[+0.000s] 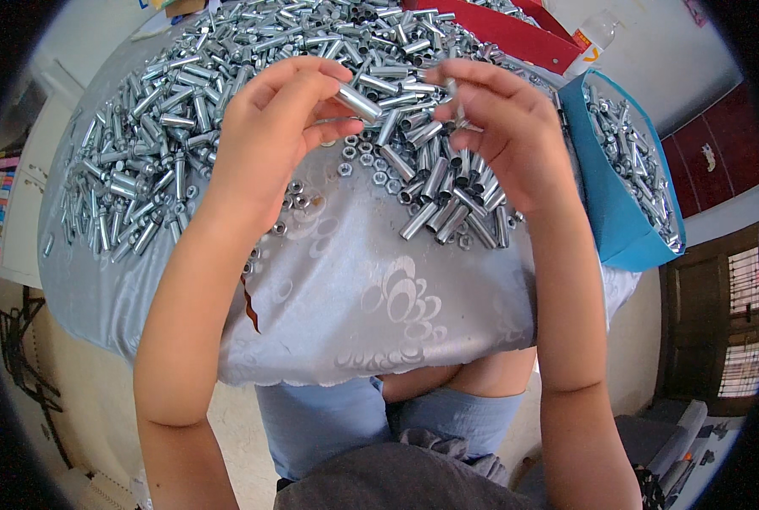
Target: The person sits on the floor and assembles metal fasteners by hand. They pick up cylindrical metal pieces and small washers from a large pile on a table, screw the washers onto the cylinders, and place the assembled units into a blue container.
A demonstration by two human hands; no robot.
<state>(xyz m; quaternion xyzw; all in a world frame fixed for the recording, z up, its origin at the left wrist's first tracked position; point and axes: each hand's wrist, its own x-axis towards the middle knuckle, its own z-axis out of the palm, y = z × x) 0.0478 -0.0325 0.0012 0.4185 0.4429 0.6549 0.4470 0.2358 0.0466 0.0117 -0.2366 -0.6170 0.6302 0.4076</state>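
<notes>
My left hand (286, 119) pinches a shiny metal sleeve (358, 101) between thumb and fingers, its free end pointing right and slightly down. Across from it, my right hand (502, 119) has its fingers bent together around a small metal piece (453, 95), too blurred to name. Both hands are raised above the table, a short gap apart. Below and between them lie loose hex nuts (345, 169) and a heap of empty metal sleeves (434, 183). A larger pile of metal sleeves and bolts (175, 119) spreads behind and left of my left hand.
A blue fabric bin (630, 229) full of metal parts stands at the right table edge. Behind it are a red box (515, 38) with more parts and a clear plastic bottle (596, 38). A silvery patterned cloth (379, 297) covers the table, with a dark tear near my left forearm.
</notes>
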